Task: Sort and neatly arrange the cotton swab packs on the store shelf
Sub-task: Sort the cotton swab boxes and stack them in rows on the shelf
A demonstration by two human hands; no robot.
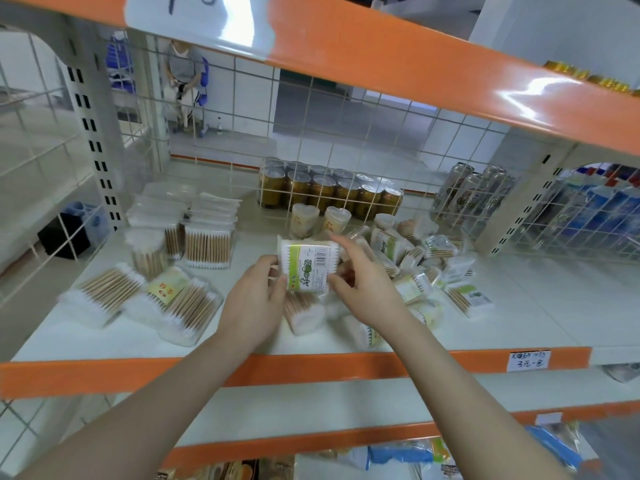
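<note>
Above the middle of the shelf [519,306] we held one green-labelled pack [306,266] with both hands: the left hand [254,306] gripped its lower left edge and the right hand [363,282] pinched its right side. We judged this the sorting step, one pack lifted from the loose pile [415,265]. Next, we think, it should join packs of its kind, away from the tidy stacks [194,233] at the left.
</note>
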